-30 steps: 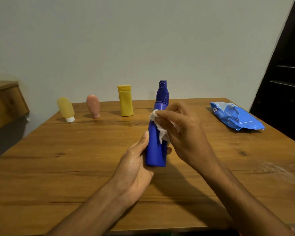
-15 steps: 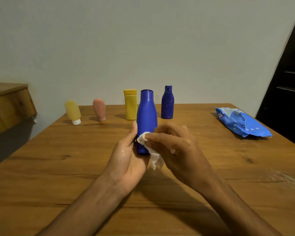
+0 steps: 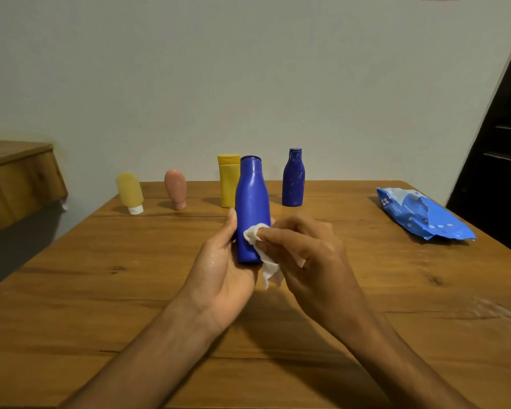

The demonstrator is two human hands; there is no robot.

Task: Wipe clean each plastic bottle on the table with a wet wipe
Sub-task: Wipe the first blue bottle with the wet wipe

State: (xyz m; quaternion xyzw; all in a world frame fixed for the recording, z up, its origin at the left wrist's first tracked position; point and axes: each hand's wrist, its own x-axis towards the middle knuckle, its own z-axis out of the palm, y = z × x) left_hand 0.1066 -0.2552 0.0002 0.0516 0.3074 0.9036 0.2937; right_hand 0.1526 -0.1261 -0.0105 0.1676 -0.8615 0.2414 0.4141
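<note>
L grip: curled round blue bottle, upright, over mid bench.
R grip: pinches wet wipe, pressed on bottle's lower side.
Other bottles: 4 in row, far edge.

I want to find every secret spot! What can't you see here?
Head view:
- The far side of the held blue bottle faces away; the wet wipe and right hand cover its lower right.
- Fingers of the left hand: behind that bottle.
- Right edge of the yellow bottle: behind the held bottle.
- Print on the wipes pack: too small to read.
</note>
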